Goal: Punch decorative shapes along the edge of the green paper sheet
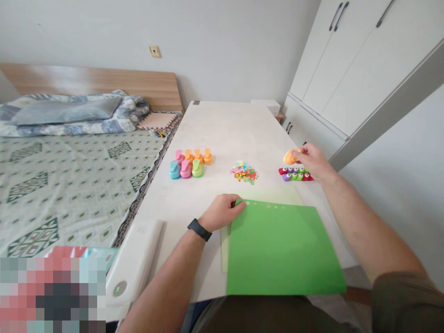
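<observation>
My left hand (222,212) pinches the top left edge of a green paper sheet (282,252), and a row of small punched holes runs along that sheet's upper edge. Under it lies a paler green sheet (267,196). My right hand (308,162) grips an orange craft punch (290,157) above a row of red, purple and green craft punches (294,174). Several pastel craft punches (189,164) stand in a cluster at the table's middle left. Between the groups lies a small heap of colourful paper cut-outs (244,172).
The white table (222,125) has a bed (69,171) along its left side and a white wardrobe (347,60) beyond its right side. A white flat device (133,259) lies at the near left edge. A pixelated patch hides the lower left corner.
</observation>
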### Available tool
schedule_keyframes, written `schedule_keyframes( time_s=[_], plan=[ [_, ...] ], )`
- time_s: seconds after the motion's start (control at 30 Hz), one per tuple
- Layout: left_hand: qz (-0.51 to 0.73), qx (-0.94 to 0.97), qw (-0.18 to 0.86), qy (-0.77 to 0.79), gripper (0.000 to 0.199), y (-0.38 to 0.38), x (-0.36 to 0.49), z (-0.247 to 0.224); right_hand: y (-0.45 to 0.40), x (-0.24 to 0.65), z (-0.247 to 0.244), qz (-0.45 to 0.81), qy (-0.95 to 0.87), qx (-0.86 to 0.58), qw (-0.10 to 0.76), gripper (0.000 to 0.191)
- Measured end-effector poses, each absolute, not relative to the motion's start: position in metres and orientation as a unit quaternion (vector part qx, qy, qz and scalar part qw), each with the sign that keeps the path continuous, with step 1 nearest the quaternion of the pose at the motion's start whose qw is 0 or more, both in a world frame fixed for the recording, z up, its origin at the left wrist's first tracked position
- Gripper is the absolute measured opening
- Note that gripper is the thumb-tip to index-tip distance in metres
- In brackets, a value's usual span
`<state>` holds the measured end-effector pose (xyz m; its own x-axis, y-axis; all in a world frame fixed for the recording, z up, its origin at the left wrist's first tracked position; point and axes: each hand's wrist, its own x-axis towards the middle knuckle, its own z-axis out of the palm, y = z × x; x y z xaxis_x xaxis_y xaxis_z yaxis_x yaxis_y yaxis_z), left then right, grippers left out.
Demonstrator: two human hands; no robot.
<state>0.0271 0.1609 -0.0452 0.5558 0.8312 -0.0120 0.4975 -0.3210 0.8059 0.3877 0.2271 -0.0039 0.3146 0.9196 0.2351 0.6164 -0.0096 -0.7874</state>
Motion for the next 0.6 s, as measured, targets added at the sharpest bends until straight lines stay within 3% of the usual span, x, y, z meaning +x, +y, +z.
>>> schedule_keyframes(
  time_s=[0.1,0.2,0.6],
  plan=[
    [0.219,0.783,0.397,0.427,0.041,0.160,0.027,-0.042,0.203,0.367,-0.004,0.355,-0.553,-0.589,0.471,0.032],
    [0.224,0.781,0.384,0.438,0.040,0.161,0.024,-0.038,0.187,0.355,-0.008,0.422,-0.556,-0.554,0.454,0.032],
    [0.248,0.763,0.350,0.484,0.042,0.167,0.015,-0.035,0.177,0.353,-0.044,0.428,-0.548,-0.558,0.454,0.033]
  ],
)
